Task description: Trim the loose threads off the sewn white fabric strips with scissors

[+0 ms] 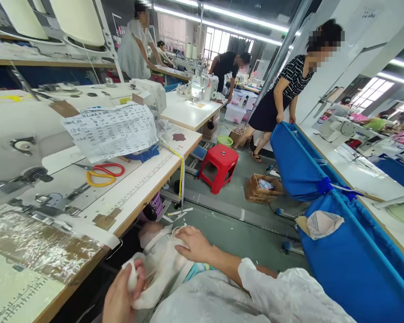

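Low in the view, my left hand point(123, 287) has its fingers curled around a bunched edge of thin white fabric point(160, 280). My right hand point(193, 244) lies on top of the same fabric over my lap, palm down with its fingers stretched out. Folds hide the shape of the fabric, so its kind of garment part cannot be made out. To the left, the sewing table point(161, 172) carries scissors point(106, 174) with one red and one yellow handle, and a paper sheet point(114, 130) covered in writing.
A sewing machine point(148, 92) stands on the table, and a yellow tape measure point(182, 175) hangs over its edge. Ahead are a red stool point(219, 166) and a crate point(261, 190). Blue cloth bins point(346, 251) line the right, where a person point(289, 85) grips one.
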A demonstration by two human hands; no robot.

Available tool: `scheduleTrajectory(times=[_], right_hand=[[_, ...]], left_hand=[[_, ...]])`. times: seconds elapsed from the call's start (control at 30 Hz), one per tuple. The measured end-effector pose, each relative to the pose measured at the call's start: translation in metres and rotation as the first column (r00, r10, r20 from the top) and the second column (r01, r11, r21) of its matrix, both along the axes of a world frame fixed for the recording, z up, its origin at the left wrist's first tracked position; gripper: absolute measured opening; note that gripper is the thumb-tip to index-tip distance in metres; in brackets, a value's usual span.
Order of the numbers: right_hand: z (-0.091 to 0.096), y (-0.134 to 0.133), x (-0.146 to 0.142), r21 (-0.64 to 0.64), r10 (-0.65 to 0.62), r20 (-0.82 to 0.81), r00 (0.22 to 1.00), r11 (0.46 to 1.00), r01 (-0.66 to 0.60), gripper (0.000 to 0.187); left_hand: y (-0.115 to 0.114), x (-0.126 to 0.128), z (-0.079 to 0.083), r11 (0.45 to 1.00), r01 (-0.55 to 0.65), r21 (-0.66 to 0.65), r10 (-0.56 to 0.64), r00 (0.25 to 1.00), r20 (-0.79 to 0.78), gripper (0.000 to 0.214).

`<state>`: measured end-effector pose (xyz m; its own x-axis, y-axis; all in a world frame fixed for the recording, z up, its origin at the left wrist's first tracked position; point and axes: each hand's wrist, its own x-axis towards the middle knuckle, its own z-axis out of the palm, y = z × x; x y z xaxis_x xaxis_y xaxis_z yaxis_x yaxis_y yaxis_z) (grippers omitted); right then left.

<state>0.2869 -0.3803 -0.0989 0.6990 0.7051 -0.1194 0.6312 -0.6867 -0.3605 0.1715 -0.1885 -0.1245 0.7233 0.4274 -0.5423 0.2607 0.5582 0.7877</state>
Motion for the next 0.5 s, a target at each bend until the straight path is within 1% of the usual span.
scheduleTrajectory(times=[0.03,0.07,0.1,0.13,0.17,0.2,0.23,0.27,0.3,0.33,0.37,0.4,0.43,0.47,0.5], right_hand=[[-0.005,-0.007,0.000,-0.020,0.003,-0.010,1.000,1.000,-0.003,0.034],[-0.009,-0.013,-0.001,-0.036,0.005,-0.022,1.000,0.999,-0.005,0.033],[-0.012,-0.018,-0.002,-0.044,0.003,-0.032,0.999,0.999,-0.004,0.032],[-0.014,-0.021,-0.001,-0.045,-0.001,-0.039,0.999,0.999,-0.001,0.030],[-0.014,-0.024,0.001,-0.040,-0.009,-0.046,0.999,0.999,0.007,0.027],[-0.014,-0.028,0.005,-0.031,-0.025,-0.054,0.998,0.999,0.023,0.024],[-0.013,-0.034,0.013,-0.023,-0.051,-0.065,0.997,0.999,0.049,0.021],[-0.013,-0.042,0.023,-0.018,-0.091,-0.074,0.993,0.996,0.089,0.019],[-0.013,-0.053,0.037,-0.017,-0.149,-0.081,0.986,0.989,0.148,0.019],[-0.014,-0.069,0.054,-0.023,-0.225,-0.083,0.971,0.974,0.224,0.020],[-0.015,-0.089,0.073,-0.035,-0.315,-0.080,0.946,0.949,0.313,0.021],[-0.018,-0.113,0.095,-0.055,-0.413,-0.075,0.908,0.911,0.409,0.021],[-0.021,-0.140,0.117,-0.083,-0.511,-0.067,0.857,0.859,0.505,0.021],[-0.026,-0.169,0.141,-0.119,-0.606,-0.055,0.793,0.793,0.598,0.021],[-0.031,-0.199,0.166,-0.159,-0.693,-0.039,0.720,0.716,0.680,0.022]], left_hand=[[-0.002,0.003,-0.007,0.998,0.057,-0.024,-0.057,0.998,0.007,0.059],[-0.006,0.008,-0.014,0.994,0.108,0.012,-0.108,0.994,0.022,0.062],[-0.012,0.013,-0.021,0.983,0.139,0.122,-0.146,0.988,0.044,0.064],[-0.018,0.019,-0.027,0.948,0.160,0.275,-0.187,0.980,0.072,0.064],[-0.026,0.026,-0.032,0.886,0.172,0.431,-0.239,0.965,0.105,0.063],[-0.035,0.034,-0.037,0.805,0.188,0.563,-0.311,0.942,0.130,0.060],[-0.045,0.041,-0.040,0.716,0.207,0.666,-0.392,0.910,0.138,0.057],[-0.056,0.049,-0.043,0.634,0.227,0.739,-0.463,0.878,0.127,0.055],[-0.068,0.056,-0.046,0.565,0.251,0.786,-0.516,0.851,0.099,0.052],[-0.080,0.063,-0.048,0.511,0.269,0.816,-0.546,0.835,0.067,0.050],[-0.091,0.070,-0.051,0.467,0.280,0.839,-0.558,0.829,0.035,0.047],[-0.102,0.075,-0.054,0.428,0.283,0.858,-0.558,0.830,0.005,0.046],[-0.112,0.080,-0.058,0.391,0.283,0.876,-0.558,0.830,-0.019,0.044],[-0.121,0.084,-0.062,0.357,0.285,0.890,-0.570,0.821,-0.034,0.041],[-0.129,0.087,-0.066,0.330,0.281,0.901,-0.583,0.812,-0.040,0.036]])
